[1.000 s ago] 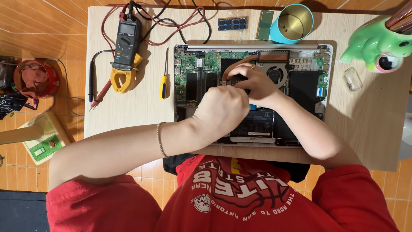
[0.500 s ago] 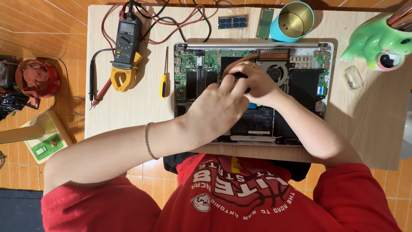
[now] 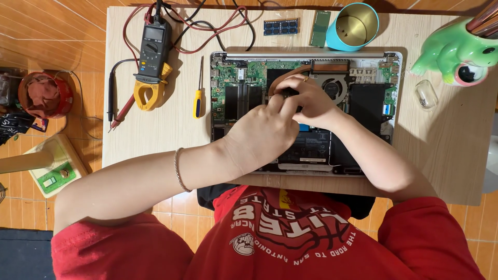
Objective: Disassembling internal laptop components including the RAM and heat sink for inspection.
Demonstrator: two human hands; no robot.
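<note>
An opened laptop (image 3: 233, 98) lies on the wooden table with its bottom cover off, so the green circuit board, fan (image 3: 334, 85) and black battery (image 3: 365, 103) show. Both my hands meet over the middle of the board. My right hand (image 3: 311, 103) grips a small dark tool (image 3: 287, 93) near the copper heat pipe. The fingertips of my left hand (image 3: 259, 135) close on the same tool from below. What lies under the hands is hidden.
A yellow-handled screwdriver (image 3: 198, 101) lies left of the laptop, beside a clamp meter (image 3: 153, 57) with red and black leads. At the back are two memory modules (image 3: 281, 26), a teal cup (image 3: 355, 26) and a green frog holder (image 3: 456, 49).
My left hand has stretched its fingers up to the dark tool and the forearm has swung slightly lower. The right hand stays in place.
</note>
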